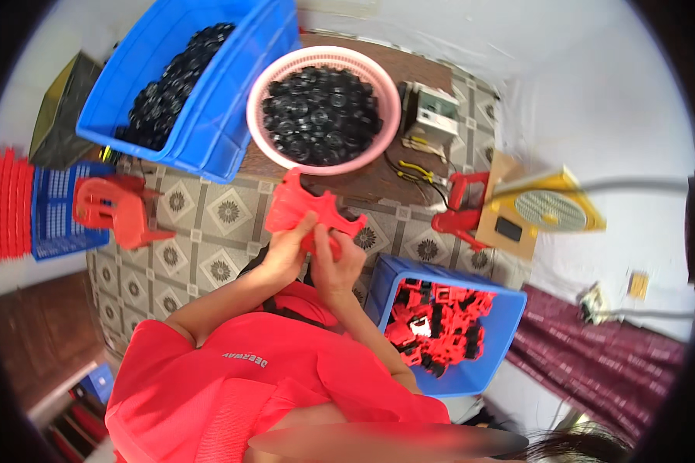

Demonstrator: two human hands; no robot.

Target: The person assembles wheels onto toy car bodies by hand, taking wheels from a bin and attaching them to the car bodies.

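Note:
A red moulded plastic part (292,204) with curved cut-outs is held in front of my chest, just short of the table's near edge. My left hand (289,251) grips its lower left side, with the thumb laid up along it. My right hand (338,266) has its fingers curled at the lower right of the same part, close to my left thumb. A dark piece shows behind the part's right arm; I cannot tell whether it is attached. Beyond the part, a pink basket (394,108) full of black round plastic pieces (320,116) stands on the brown table (355,187).
Left of the basket stands a big blue crate (208,127) with more black pieces (170,96). Yellow-handled pliers (415,171) lie by a small boxy device (432,116). A blue bin (506,332) of red and black parts is at my right, below a yellow fan (552,207). Left sits a red stool (116,208).

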